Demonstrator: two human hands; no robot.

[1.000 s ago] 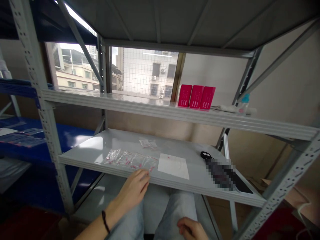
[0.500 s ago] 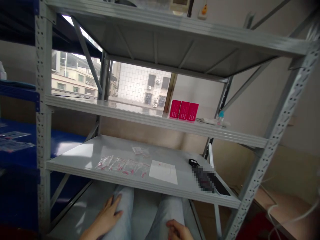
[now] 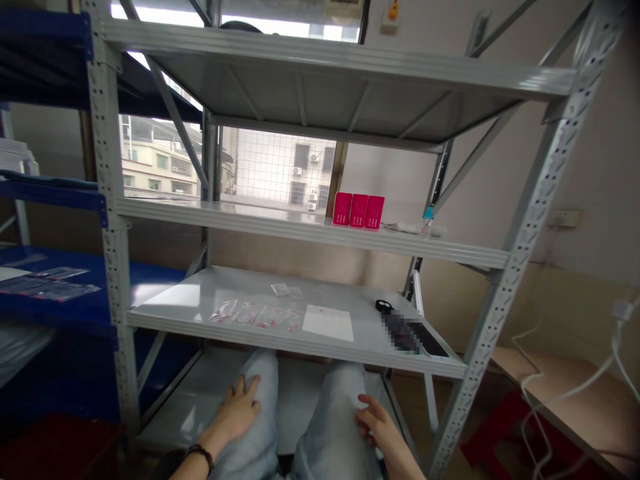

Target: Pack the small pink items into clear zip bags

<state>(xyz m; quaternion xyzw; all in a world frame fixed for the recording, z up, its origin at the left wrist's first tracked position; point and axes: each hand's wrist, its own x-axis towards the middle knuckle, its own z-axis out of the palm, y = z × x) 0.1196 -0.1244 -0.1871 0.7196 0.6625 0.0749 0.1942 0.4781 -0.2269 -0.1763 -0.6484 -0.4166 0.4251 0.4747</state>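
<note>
My left hand (image 3: 237, 410) rests flat on my left knee, fingers apart, holding nothing; a dark band circles its wrist. My right hand (image 3: 376, 423) lies against my right knee, also empty with fingers loosely spread. In front of me stands a grey metal shelf rack (image 3: 300, 333). On its lower shelf lie several small clear bags with pink bits (image 3: 255, 313), a white sheet of paper (image 3: 328, 323), another small clear bag (image 3: 281, 289) further back, and dark objects (image 3: 405, 330) at the right. Both hands are below and in front of that shelf.
Three pink boxes (image 3: 358, 211) and a small bottle (image 3: 427, 220) stand on the middle shelf. A blue rack (image 3: 50, 293) with papers is at the left. White cables (image 3: 570, 393) hang at the right over a wooden surface. The rack's upright (image 3: 520, 247) stands close at the right.
My left hand left the shelf edge by the bags and came down onto my knee. The view pulled back and up, showing more of the rack.
</note>
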